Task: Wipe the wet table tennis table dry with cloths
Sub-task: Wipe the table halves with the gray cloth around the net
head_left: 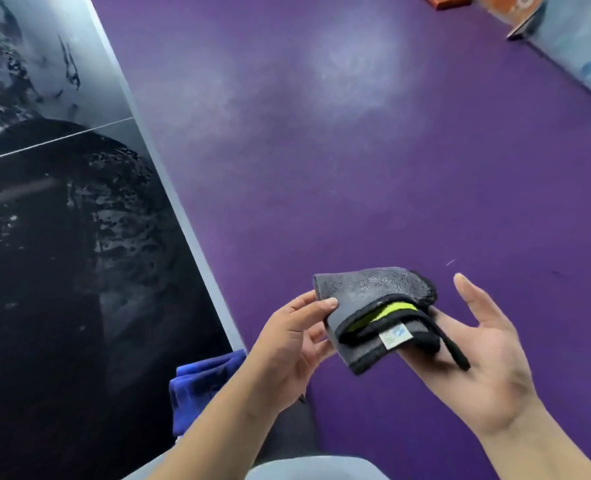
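A folded grey cloth (366, 296) with black trim, a yellow-green inner layer and a small white label is held in front of me over the purple floor. My left hand (287, 344) pinches its left edge between thumb and fingers. Under the cloth's right side lies my right hand (484, 355), palm up, fingers straight, thumb raised clear of it. The dark table tennis table (62, 237) fills the left of the view, its surface covered in wet streaks and droplets, with a white line crossing it.
A blue cloth (200, 382) hangs at the table's near corner, by my left forearm. Purple floor (321, 150) spreads to the right. Orange and pale objects (515, 8) stand at the far upper right.
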### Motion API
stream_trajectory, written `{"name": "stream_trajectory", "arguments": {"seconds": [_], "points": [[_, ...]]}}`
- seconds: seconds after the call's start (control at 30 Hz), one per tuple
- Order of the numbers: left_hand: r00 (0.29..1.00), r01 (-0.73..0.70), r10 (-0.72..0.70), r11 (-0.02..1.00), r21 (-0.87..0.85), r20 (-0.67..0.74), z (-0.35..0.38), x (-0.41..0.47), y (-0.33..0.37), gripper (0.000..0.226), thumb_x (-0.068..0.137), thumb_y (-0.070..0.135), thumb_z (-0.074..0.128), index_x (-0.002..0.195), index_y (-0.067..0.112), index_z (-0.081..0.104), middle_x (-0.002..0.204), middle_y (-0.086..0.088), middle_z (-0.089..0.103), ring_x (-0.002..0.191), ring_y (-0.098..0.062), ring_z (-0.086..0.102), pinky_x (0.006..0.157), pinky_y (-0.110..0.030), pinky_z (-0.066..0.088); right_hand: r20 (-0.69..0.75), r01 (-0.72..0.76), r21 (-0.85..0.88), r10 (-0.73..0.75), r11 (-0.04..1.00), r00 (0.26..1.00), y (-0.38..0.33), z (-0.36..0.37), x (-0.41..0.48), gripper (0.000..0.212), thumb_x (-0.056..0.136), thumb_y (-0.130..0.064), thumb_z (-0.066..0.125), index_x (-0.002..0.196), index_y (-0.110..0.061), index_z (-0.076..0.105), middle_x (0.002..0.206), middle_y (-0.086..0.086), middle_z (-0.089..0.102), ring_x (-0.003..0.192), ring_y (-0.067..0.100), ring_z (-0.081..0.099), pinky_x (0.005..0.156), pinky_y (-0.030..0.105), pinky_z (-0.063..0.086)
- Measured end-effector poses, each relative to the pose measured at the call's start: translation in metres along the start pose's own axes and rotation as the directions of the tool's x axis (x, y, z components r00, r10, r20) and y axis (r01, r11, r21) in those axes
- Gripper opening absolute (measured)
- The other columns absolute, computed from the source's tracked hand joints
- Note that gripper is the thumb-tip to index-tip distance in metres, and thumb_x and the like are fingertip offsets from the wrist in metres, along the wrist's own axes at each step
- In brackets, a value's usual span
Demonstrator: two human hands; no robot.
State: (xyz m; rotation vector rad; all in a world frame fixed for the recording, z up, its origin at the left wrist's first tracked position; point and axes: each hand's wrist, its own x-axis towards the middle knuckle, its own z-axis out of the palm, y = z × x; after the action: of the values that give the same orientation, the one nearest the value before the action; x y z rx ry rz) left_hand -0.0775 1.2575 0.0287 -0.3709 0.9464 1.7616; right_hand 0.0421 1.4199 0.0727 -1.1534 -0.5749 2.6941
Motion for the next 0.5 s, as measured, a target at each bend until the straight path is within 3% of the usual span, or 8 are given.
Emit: {"name": "stream_trajectory", "arguments": {"seconds": [0.03, 0.13, 0.23, 0.3, 0.4, 0.5], "points": [[0.999, 0.032, -0.033, 0.999, 0.022, 0.026, 0.006, 0.014, 0.014, 0.033, 0.08, 0.006, 0.069, 0.113, 0.006, 0.068, 0.111, -0.015, 0.072, 0.086, -0.021, 0.068, 0.073, -0.027, 0.06, -0.01, 0.008, -0.019, -0.009, 1.0, 1.0, -0.016, 0.012, 0.013, 0.069, 0.089, -0.05, 0.054, 0.132, 0.004, 0.059, 0.144, 0.016, 0.052, 0.133, 0.02, 0.049, 0.114, 0.033, 0.035], [0.991, 0.097, -0.097, 0.995, 0.0, 0.09, 0.025, 0.048, 0.055, 0.016, 0.089, 0.003, 0.064, 0.102, 0.007, 0.072, 0.104, -0.011, 0.071, 0.08, -0.017, 0.068, 0.072, -0.024, 0.06, 0.0, 0.102, 0.068, -0.102, 0.992, 0.995, -0.052, 0.044, 0.049, 0.064, 0.092, -0.049, 0.056, 0.129, 0.003, 0.061, 0.138, 0.014, 0.058, 0.126, 0.024, 0.058, 0.103, 0.036, 0.049], [0.991, 0.013, -0.01, 1.0, -0.026, 0.133, 0.039, 0.072, 0.083, 0.035, 0.089, -0.002, 0.062, 0.123, 0.005, 0.066, 0.11, -0.012, 0.07, 0.081, -0.02, 0.068, 0.072, -0.027, 0.059, 0.034, 0.095, 0.082, -0.098, 0.992, 0.995, -0.06, 0.077, 0.086, 0.068, 0.09, -0.061, 0.054, 0.13, -0.007, 0.063, 0.136, 0.016, 0.061, 0.122, 0.034, 0.061, 0.102, 0.048, 0.049], [0.993, -0.088, 0.085, 0.996, 0.033, 0.08, 0.044, 0.086, 0.096, 0.04, 0.09, -0.006, 0.062, 0.127, 0.008, 0.063, 0.109, -0.012, 0.07, 0.082, -0.022, 0.068, 0.07, -0.03, 0.058, 0.074, -0.013, 0.023, 0.011, 1.0, 0.997, -0.055, 0.093, 0.12, 0.079, 0.088, -0.071, 0.051, 0.135, -0.009, 0.061, 0.138, 0.02, 0.059, 0.126, 0.039, 0.058, 0.101, 0.057, 0.047], [0.968, -0.203, 0.227, 0.96, 0.191, -0.108, 0.038, 0.107, 0.113, 0.041, 0.088, -0.01, 0.065, 0.121, 0.015, 0.063, 0.103, -0.01, 0.069, 0.076, -0.018, 0.066, 0.059, -0.028, 0.055, 0.132, -0.209, -0.1, 0.222, 0.973, 0.966, -0.055, 0.109, 0.176, 0.093, 0.084, -0.078, 0.051, 0.142, -0.005, 0.051, 0.146, 0.022, 0.05, 0.135, 0.04, 0.048, 0.105, 0.055, 0.045], [0.876, -0.205, 0.366, 0.872, 0.445, -0.313, 0.021, 0.12, 0.127, 0.046, 0.084, -0.004, 0.068, 0.112, 0.032, 0.063, 0.108, -0.009, 0.069, 0.08, -0.011, 0.063, 0.06, -0.023, 0.053, 0.147, -0.382, -0.288, 0.434, 0.878, 0.889, -0.052, 0.125, 0.227, 0.068, 0.091, -0.057, 0.05, 0.135, -0.005, 0.059, 0.14, 0.022, 0.056, 0.129, 0.039, 0.054, 0.105, 0.059, 0.042]]}}
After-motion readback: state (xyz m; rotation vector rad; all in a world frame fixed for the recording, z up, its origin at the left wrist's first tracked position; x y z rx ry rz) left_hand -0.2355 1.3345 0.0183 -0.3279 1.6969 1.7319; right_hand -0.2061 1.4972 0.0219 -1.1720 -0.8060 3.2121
